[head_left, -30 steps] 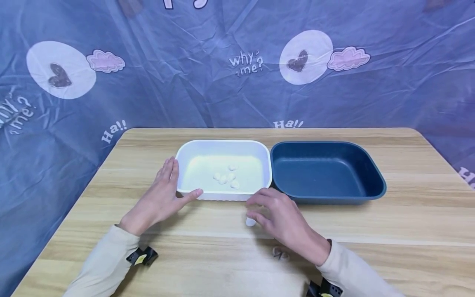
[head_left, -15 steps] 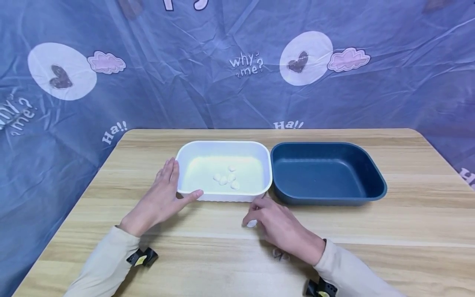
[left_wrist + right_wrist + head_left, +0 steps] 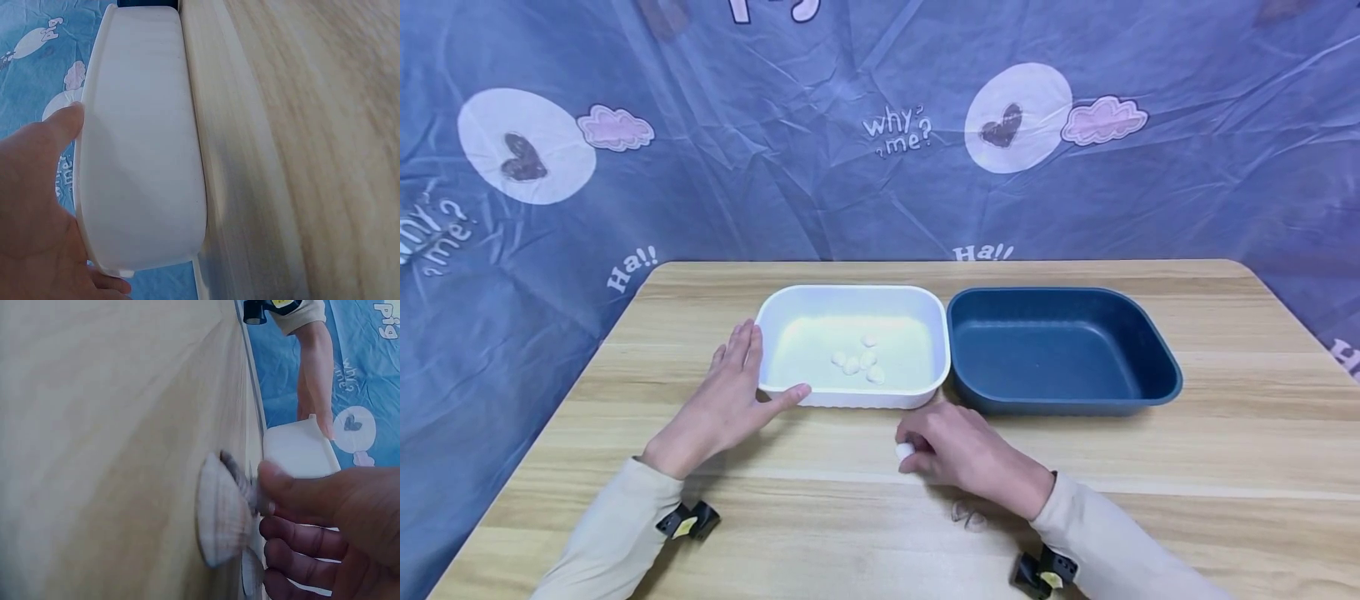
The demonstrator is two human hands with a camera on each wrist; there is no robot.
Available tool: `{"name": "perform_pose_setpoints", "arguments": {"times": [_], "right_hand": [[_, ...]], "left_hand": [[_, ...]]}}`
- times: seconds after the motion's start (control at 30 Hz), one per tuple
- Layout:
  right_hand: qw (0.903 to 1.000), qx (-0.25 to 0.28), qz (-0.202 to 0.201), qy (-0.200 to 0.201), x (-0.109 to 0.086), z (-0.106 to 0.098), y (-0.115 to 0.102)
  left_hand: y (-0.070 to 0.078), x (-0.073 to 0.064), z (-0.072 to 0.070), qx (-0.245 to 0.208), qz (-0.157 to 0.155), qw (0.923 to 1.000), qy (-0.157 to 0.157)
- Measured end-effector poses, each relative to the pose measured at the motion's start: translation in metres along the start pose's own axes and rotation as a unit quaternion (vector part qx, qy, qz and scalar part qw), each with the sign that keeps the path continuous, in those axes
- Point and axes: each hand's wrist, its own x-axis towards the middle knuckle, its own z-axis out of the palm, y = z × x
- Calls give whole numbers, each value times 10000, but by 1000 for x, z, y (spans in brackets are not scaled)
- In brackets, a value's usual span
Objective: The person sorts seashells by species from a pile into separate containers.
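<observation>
My right hand (image 3: 958, 450) pinches a small white seashell (image 3: 905, 451) between thumb and fingers, low over the table in front of the white bin (image 3: 850, 398). The right wrist view shows the thumb near the fingers, with the held shell mostly hidden. Close by on the wood lie a ribbed fan-shaped seashell (image 3: 220, 512) and a darker striped one (image 3: 236, 470). My left hand (image 3: 722, 400) rests at the white bin's left front corner, thumb over the front rim and fingers straight along the left side. Inside that bin lie several small white seashells (image 3: 851, 365).
A dark blue bin (image 3: 1067, 407) stands right beside the white one, on its right. Loose shells (image 3: 975, 522) lie on the wooden table (image 3: 820, 533) under my right wrist. A printed blue cloth (image 3: 820, 192) hangs behind the table.
My right fingers have come down around the white seashell on the table and now pinch it. My left hand and both bins stay in place.
</observation>
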Motion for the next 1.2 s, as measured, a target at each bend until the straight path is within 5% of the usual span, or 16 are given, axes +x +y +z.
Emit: {"name": "perform_pose_setpoints", "arguments": {"times": [0.67,1.2], "right_hand": [[9956,514,-548,-553,-3,-5,13],[9927,106,-1187,169,-13,-29,-16]], "left_hand": [[0,-3,-1,-107,-58,9999,-40],[1,-2,-1,-103,-87,9999,-59]]}}
